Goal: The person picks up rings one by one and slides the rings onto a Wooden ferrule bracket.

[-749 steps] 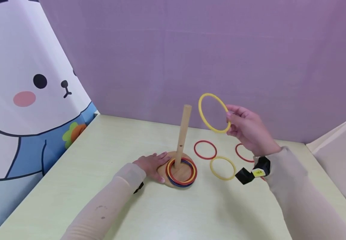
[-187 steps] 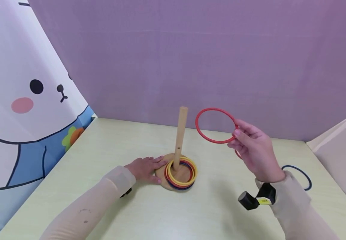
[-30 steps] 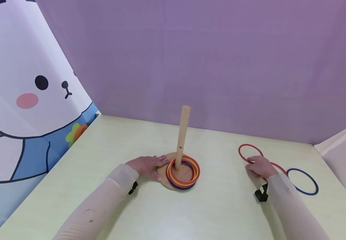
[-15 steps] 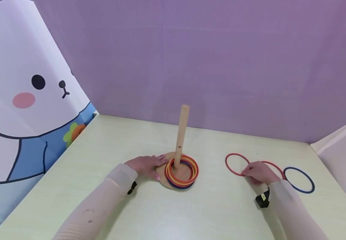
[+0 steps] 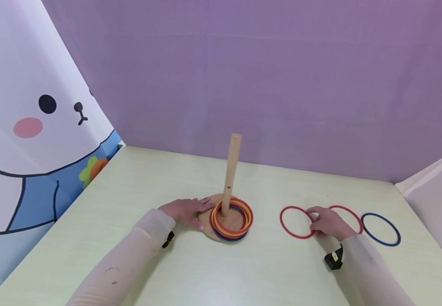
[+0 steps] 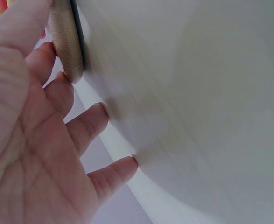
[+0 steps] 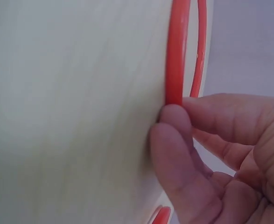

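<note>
A wooden peg (image 5: 231, 174) stands upright on a round wooden base (image 5: 205, 221). Several red, yellow and blue rings (image 5: 251, 219) lie stacked around its foot. My left hand (image 5: 184, 212) rests at the base's left side, fingers spread; in the left wrist view, fingertips touch the base's edge (image 6: 69, 46) and the table. Farther right, my right hand (image 5: 329, 222) pinches a red ring (image 5: 290, 233) at its right side. The right wrist view shows that ring (image 7: 175, 56) between thumb and fingers, close to the tabletop.
Just beyond my right hand lies another red ring (image 5: 349, 209), partly hidden by the hand. To its right is a blue ring (image 5: 391, 245), flat on the pale table (image 5: 266, 272). A purple cloth (image 5: 221, 85) hangs along the back, a cartoon-printed one (image 5: 10, 85) at the left.
Over the last second my right hand has pulled the red ring left and nearer. The red ring held six seconds ago now lies on the peg's stack. My left hand stays at the base.
</note>
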The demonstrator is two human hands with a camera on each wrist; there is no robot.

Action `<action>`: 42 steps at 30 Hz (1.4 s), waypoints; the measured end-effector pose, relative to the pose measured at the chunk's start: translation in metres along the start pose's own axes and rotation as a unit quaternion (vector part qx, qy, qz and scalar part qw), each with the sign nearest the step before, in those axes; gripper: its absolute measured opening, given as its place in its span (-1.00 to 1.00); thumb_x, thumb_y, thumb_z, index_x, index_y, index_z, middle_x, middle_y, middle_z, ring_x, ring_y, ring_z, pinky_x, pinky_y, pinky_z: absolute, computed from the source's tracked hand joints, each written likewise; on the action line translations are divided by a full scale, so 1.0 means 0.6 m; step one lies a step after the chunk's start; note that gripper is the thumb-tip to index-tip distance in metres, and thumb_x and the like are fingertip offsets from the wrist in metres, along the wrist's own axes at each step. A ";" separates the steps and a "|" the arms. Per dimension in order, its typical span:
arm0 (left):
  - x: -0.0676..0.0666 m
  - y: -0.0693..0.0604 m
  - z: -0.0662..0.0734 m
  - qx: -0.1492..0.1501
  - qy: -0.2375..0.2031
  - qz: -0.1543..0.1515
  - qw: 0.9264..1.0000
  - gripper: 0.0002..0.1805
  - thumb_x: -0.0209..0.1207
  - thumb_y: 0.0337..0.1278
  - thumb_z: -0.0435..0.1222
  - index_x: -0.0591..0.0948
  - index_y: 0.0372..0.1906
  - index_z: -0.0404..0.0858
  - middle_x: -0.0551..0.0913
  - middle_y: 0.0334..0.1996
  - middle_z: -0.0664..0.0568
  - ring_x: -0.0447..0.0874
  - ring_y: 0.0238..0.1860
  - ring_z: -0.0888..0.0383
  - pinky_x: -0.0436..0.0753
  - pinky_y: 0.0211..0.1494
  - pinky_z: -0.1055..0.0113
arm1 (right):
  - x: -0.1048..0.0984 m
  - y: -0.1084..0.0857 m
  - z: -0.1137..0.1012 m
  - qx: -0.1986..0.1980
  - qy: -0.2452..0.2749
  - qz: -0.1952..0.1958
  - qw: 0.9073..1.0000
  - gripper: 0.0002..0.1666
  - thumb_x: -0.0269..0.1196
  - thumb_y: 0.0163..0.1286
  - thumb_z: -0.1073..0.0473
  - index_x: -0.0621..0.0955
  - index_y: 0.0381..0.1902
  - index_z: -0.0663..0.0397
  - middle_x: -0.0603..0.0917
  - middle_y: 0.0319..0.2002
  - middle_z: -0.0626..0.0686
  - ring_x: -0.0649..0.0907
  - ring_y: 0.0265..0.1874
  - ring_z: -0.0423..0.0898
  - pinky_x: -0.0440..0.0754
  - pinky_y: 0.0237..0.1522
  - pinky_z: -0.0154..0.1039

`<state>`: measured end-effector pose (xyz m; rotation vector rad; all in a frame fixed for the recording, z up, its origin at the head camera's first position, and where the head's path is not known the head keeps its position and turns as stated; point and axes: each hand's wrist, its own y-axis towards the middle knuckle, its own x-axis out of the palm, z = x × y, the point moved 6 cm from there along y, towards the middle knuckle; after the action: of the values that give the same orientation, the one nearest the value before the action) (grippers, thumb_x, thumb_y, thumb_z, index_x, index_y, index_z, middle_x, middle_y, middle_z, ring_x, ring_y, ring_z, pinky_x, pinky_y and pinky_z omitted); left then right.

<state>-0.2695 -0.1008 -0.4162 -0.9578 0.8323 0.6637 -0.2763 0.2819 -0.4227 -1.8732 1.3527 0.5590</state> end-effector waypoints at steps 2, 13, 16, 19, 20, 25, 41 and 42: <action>0.000 0.000 0.000 -0.002 -0.003 0.000 1.000 -0.15 0.32 0.05 -0.07 0.21 0.47 0.10 -0.01 0.51 0.23 0.02 0.47 -0.03 0.19 0.37 -0.10 | 0.002 -0.002 -0.002 0.003 -0.002 -0.001 1.000 -0.45 0.24 0.18 0.40 0.44 0.16 0.38 0.58 -0.47 0.09 0.57 -0.60 -0.09 0.60 -0.47 -0.22; -0.001 0.000 0.001 -0.006 -0.007 -0.005 1.000 -0.15 0.31 0.06 -0.06 0.21 0.47 0.10 -0.02 0.51 0.22 0.00 0.47 -0.04 0.19 0.37 -0.11 | 0.011 -0.008 -0.005 0.047 0.003 -0.003 0.999 -0.45 0.24 0.11 0.42 0.47 0.12 0.33 0.57 -0.54 0.09 0.56 -0.65 -0.07 0.62 -0.50 -0.22; 0.000 0.001 0.001 -0.005 -0.004 -0.007 1.000 -0.16 0.31 0.06 -0.06 0.21 0.47 0.10 -0.02 0.51 0.21 0.01 0.47 -0.04 0.19 0.37 -0.11 | 0.014 -0.011 -0.008 0.049 0.005 -0.006 0.999 -0.45 0.22 0.09 0.43 0.48 0.11 0.32 0.56 -0.57 0.09 0.55 -0.67 -0.08 0.62 -0.52 -0.22; 0.001 0.002 0.001 -0.005 -0.003 -0.008 1.000 -0.16 0.30 0.06 -0.06 0.21 0.47 0.10 -0.02 0.51 0.21 0.01 0.47 -0.04 0.19 0.36 -0.12 | 0.017 -0.013 -0.012 0.050 0.004 -0.009 0.999 -0.46 0.20 0.10 0.43 0.48 0.11 0.31 0.57 -0.57 0.09 0.55 -0.67 -0.08 0.62 -0.53 -0.23; 0.000 0.001 0.001 -0.005 -0.004 -0.009 1.000 -0.16 0.30 0.06 -0.06 0.21 0.47 0.11 -0.02 0.51 0.21 0.01 0.47 -0.04 0.19 0.36 -0.12 | 0.018 -0.013 -0.014 0.046 0.002 -0.010 0.999 -0.47 0.19 0.11 0.43 0.47 0.11 0.32 0.57 -0.56 0.09 0.55 -0.67 -0.08 0.62 -0.53 -0.22; -0.001 0.000 0.001 -0.008 -0.005 -0.010 1.000 -0.14 0.30 0.05 -0.06 0.19 0.47 0.11 -0.02 0.51 0.21 0.00 0.47 -0.04 0.19 0.35 -0.15 | 0.021 -0.014 -0.023 0.023 0.016 -0.015 0.999 -0.47 0.24 0.11 0.42 0.47 0.09 0.35 0.58 -0.52 0.08 0.55 -0.66 -0.06 0.62 -0.51 -0.20; 0.001 -0.001 0.000 -0.007 -0.007 -0.014 1.000 -0.15 0.29 0.08 -0.04 0.18 0.48 0.11 -0.03 0.52 0.20 -0.03 0.48 -0.04 0.17 0.36 -0.15 | -0.009 -0.026 -0.079 -0.024 0.140 -0.038 0.989 -0.42 0.13 0.24 0.42 0.34 0.25 0.41 0.55 -0.35 0.21 0.61 -0.54 -0.03 0.68 -0.39 -0.13; 0.001 -0.001 -0.001 -0.008 -0.007 -0.014 1.000 -0.15 0.29 0.08 -0.04 0.18 0.48 0.11 -0.03 0.52 0.20 -0.03 0.48 -0.04 0.17 0.36 -0.15 | -0.013 -0.027 -0.085 -0.027 0.148 -0.041 0.988 -0.41 0.12 0.26 0.41 0.32 0.26 0.41 0.55 -0.35 0.22 0.62 -0.52 -0.03 0.68 -0.37 -0.13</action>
<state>-0.2688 -0.1015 -0.4164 -0.9764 0.8009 0.6525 -0.2677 0.2499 -0.3799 -2.1076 1.4516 0.2846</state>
